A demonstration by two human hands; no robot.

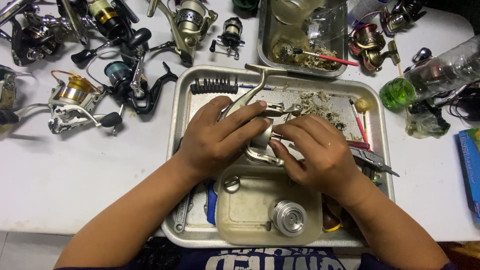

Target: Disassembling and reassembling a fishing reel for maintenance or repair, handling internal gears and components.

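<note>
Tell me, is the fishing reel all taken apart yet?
Not fully. The silver spool and a round cap already lie loose in the small plastic tub. The left hand grips the reel body while the right hand works at it. The body looks in one piece.

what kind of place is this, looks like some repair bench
Most likely a fishing reel repair or servicing bench. Both hands, left hand and right hand, hold a silver reel body over a metal tray; a row of screwdriver bits and many other reels lie around.
</note>
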